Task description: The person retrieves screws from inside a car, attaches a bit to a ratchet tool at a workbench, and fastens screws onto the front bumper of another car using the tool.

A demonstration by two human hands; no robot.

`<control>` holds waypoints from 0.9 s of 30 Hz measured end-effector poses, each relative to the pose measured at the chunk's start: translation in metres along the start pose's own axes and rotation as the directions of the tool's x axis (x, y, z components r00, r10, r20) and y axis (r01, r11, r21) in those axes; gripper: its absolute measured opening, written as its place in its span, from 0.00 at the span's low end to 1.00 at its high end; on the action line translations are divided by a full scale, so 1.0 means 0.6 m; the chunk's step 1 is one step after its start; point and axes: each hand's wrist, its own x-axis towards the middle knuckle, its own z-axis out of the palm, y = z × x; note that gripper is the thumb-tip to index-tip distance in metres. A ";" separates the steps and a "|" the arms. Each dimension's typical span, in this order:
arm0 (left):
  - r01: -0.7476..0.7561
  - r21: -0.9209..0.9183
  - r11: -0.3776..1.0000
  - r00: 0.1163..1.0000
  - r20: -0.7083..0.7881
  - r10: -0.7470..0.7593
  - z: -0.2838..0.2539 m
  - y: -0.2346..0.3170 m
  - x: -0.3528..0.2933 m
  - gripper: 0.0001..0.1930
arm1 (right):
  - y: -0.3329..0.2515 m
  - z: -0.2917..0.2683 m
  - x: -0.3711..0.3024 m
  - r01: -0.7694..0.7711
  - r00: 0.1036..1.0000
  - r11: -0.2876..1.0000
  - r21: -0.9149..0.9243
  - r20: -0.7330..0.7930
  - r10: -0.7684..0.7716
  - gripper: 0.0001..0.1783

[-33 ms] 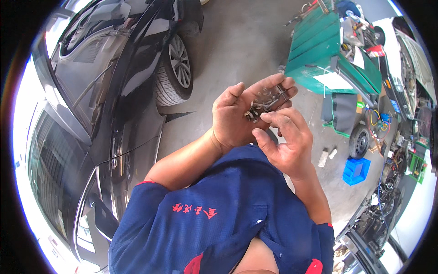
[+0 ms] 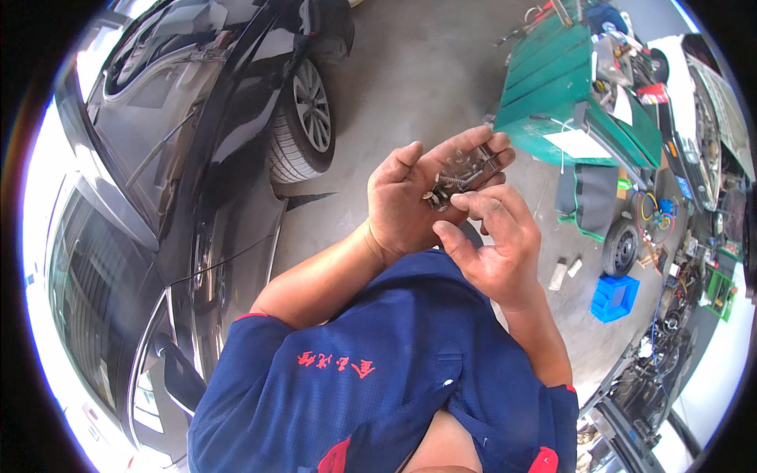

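Observation:
My left hand (image 2: 394, 201) is held palm up in front of my body, fingers stretched out and slightly cupped. On its palm and fingers lies a loose pile of small metal screws and fasteners (image 2: 451, 183), some long and thin, others short and dark. My right hand (image 2: 501, 248) reaches in from the right, its index fingertip at the near edge of the pile. A gap shows between its thumb and index finger, with nothing visible in it. The curled fingers hide part of what lies below them.
A black car (image 2: 236, 158) with its front wheel (image 2: 310, 106) stands on the left. To the right are a green tool cabinet (image 2: 544, 83) with cluttered top, a loose wheel (image 2: 620, 246), a blue crate (image 2: 614, 298) and car parts (image 2: 670, 315). Grey concrete floor (image 2: 402, 71) lies ahead.

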 end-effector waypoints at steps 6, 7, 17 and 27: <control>-0.127 0.028 0.992 0.992 0.004 0.127 -0.006 0.059 0.079 0.44 | 0.058 0.016 0.112 -0.021 0.997 0.999 0.027 0.078 0.019 0.11; -0.151 0.032 0.988 0.989 0.012 0.150 -0.007 0.062 0.088 0.45 | 0.065 0.013 0.126 -0.018 0.997 0.999 0.041 0.080 0.014 0.10; -0.298 0.000 0.954 0.954 -0.001 0.298 -0.020 0.102 0.139 0.45 | 0.116 0.019 0.213 0.087 0.965 0.989 0.123 0.238 -0.114 0.11; -0.348 -0.014 0.937 0.937 0.037 0.348 -0.038 0.110 0.132 0.45 | 0.101 0.035 0.220 0.080 0.956 0.991 0.112 0.273 -0.108 0.13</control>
